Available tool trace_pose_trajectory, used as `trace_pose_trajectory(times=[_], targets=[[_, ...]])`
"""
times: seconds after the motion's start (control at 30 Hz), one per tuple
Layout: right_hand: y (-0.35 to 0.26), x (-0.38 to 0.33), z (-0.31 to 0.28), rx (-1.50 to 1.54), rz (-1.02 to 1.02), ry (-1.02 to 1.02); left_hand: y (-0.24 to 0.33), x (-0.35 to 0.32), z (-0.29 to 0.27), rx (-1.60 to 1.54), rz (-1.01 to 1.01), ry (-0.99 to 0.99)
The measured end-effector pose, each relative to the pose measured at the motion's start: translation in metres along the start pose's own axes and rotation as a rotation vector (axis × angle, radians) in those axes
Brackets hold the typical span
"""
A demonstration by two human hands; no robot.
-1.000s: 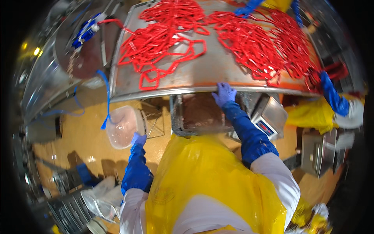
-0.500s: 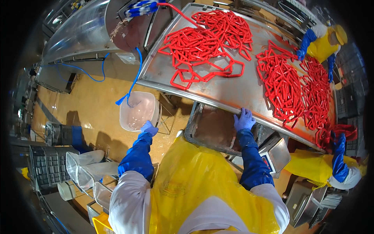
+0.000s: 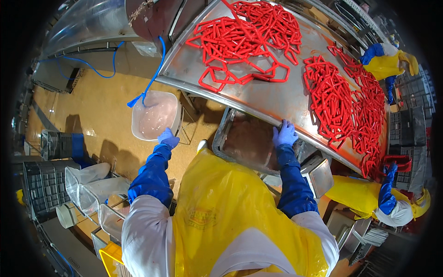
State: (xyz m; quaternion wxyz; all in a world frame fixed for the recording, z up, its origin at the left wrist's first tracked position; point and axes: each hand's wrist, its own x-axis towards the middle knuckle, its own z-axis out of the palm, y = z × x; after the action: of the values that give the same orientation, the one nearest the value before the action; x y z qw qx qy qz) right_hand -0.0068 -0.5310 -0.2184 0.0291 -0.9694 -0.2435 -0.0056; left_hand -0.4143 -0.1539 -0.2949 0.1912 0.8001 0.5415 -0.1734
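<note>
My left hand (image 3: pixel 168 138), in a blue-purple glove, hangs beside the lower right rim of a white tub (image 3: pixel 177 121), holding nothing I can see. Its fingers are loosely bent, with the thumb apart; whether it touches the rim I cannot tell. Inside the tub is a pinkish paste (image 3: pixel 158 116). My right hand (image 3: pixel 285 134), gloved alike, lies with spread fingers on the near edge of a steel table (image 3: pixel 240 95). Heaps of linked red sausages (image 3: pixel 226 41) cover parts of that table, with more sausages (image 3: pixel 325 97) to the right.
Under the table edge, before me, stands a grey bin (image 3: pixel 222 138) with brownish contents. A blue cord (image 3: pixel 161 64) dangles over the tub from a steel machine (image 3: pixel 87 27). A small steel scale (image 3: pixel 318 177) is right of my forearm. Two co-workers in yellow aprons (image 3: pixel 353 191) stand right.
The view has shifted, so the table and tub sit higher and further left. My hands keep their places by the tub and table edge. The lower co-worker's hand has moved at the red sausages.
</note>
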Motion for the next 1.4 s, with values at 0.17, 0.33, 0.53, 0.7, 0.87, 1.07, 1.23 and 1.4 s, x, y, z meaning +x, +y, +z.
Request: trace_pose_trajectory(times=[0.17, 0.33, 0.53, 0.7, 0.87, 1.07, 1.23, 1.4], targets=[[-0.001, 0.002, 0.002, 0.013, -0.003, -0.005, -0.001, -0.002, 0.0, -0.014, -0.01, 0.036], [0.002, 0.002, 0.005, 0.004, -0.006, -0.005, 0.004, -0.005, -0.003, -0.008, -0.015, 0.033], [-0.003, 0.003, -0.001, 0.011, 0.019, -0.019, 0.0, -0.003, 0.002, 0.0, -0.012, 0.059], [-0.003, 0.001, -0.005, 0.014, 0.026, -0.031, 0.006, -0.006, -0.004, 0.004, -0.025, 0.024], [-0.003, 0.002, -0.003, 0.008, 0.021, -0.021, 0.006, -0.006, -0.005, 0.004, -0.031, 0.01], [-0.003, 0.001, -0.002, 0.021, 0.021, -0.014, 0.005, -0.007, -0.002, 0.004, -0.01, 0.076], [-0.004, 0.0, -0.005, 0.032, 0.023, -0.002, 0.008, -0.008, -0.006, -0.003, -0.016, 0.033], [0.0, 0.001, 0.003, -0.008, -0.021, 0.015, 0.001, -0.004, -0.001, -0.015, -0.013, 0.054]])
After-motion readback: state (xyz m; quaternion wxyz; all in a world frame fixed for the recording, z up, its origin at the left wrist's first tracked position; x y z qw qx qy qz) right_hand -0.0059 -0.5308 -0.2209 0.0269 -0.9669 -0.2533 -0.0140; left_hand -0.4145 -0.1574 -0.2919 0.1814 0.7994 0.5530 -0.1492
